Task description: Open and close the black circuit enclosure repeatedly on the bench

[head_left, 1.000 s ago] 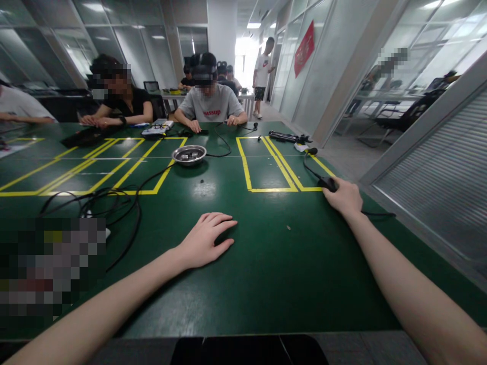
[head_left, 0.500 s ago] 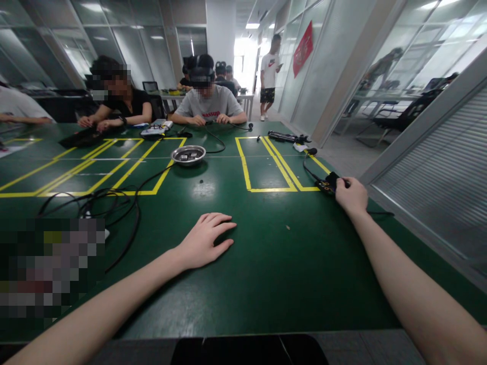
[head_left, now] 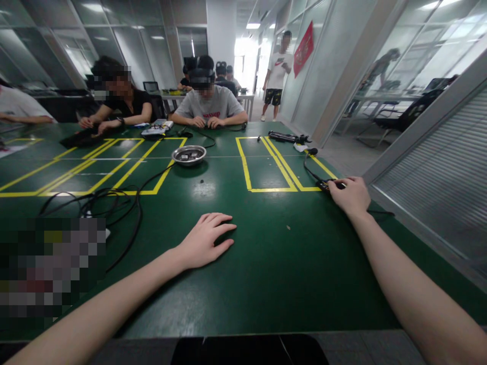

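The right hand (head_left: 350, 195) grips a small black device (head_left: 326, 184) on the green desk (head_left: 266, 263) with yellow tape lines in a glass-walled office, while the left hand (head_left: 205, 240) lies flat, released.

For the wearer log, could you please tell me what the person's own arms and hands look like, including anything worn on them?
Both forearms are bare up to the picture's lower edge; no sleeve shows. The left hand and the right hand carry no glove, ring, watch or wristband that can be seen. No markings or cables are attached to either arm.
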{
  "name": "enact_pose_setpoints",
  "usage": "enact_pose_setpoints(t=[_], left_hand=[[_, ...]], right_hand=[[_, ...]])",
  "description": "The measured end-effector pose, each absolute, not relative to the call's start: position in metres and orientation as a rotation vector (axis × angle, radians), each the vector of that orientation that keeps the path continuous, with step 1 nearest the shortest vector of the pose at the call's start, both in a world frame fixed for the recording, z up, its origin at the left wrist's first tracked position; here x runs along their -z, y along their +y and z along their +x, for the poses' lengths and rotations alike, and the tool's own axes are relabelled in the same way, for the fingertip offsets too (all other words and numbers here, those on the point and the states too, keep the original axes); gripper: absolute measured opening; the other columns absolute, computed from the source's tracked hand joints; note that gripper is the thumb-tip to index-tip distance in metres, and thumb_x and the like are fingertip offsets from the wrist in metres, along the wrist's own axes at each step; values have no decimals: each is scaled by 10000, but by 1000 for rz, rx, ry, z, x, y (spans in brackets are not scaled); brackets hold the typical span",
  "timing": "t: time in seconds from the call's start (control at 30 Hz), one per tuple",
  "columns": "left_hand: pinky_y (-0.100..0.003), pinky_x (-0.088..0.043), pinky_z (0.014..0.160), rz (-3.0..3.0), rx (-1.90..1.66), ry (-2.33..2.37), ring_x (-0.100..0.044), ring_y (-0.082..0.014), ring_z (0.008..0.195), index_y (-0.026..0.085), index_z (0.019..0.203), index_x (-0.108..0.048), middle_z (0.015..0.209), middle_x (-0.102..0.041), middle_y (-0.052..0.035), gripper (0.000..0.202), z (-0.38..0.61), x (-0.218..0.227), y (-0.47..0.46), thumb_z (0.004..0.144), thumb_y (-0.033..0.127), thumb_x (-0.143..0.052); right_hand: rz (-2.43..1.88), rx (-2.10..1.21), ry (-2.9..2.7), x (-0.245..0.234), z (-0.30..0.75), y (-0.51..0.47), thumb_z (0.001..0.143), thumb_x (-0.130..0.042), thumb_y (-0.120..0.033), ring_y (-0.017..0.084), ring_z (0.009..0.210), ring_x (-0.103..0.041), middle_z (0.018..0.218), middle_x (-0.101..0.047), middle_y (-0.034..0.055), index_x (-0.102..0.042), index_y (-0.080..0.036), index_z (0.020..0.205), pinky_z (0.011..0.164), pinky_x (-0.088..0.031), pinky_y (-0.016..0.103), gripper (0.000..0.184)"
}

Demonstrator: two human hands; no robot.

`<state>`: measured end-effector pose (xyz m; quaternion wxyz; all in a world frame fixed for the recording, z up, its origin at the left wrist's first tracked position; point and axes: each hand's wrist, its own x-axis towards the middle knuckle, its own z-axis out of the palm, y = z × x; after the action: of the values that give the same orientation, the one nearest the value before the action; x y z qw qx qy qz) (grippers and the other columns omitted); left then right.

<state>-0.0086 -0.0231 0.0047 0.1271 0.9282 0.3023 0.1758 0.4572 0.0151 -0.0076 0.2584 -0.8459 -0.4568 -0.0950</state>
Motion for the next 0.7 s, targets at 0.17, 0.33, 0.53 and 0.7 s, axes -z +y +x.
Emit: enact_pose_setpoints(t=[0.17,0.33,0.53,0.7], left_hand=[[-542,-436,1140,2700,-500,879,-560,-300,1341,216,1294,-686,1429,-636,-124,321,-9,-6,-24,996,320,-624],[-545,-431,1144,2695,-488,881,-558,-300,1342,213,1295,-687,1429,-635,-127,322,-9,-6,-23,999,319,-616],[-546,-435,1143,2684,-508,868,-561,-300,1336,234,1296,-690,1427,-637,-122,322,-9,-7,-23,998,327,-613],[-559,-436,1137,2687,-511,856,-562,-307,1332,227,1296,-691,1427,-638,-129,321,-9,-7,-23,998,322,-614]], right_hand=[[-2430,180,-1275,-12,436,10,854,-665,-470,349,1008,-673,1143,-688,161,-801,-192,1028,722,-530,412,355],[-2423,178,-1324,-10,443,13,787,-716,-458,352,918,-690,1065,-730,156,-796,-189,1078,671,-512,392,404],[-2306,175,-1308,-7,447,12,770,-743,-508,348,899,-697,993,-747,145,-787,-175,1086,675,-536,398,462],[-2290,134,-1244,-17,444,11,767,-772,-418,346,925,-683,975,-746,155,-792,-153,1038,754,-531,409,379]])
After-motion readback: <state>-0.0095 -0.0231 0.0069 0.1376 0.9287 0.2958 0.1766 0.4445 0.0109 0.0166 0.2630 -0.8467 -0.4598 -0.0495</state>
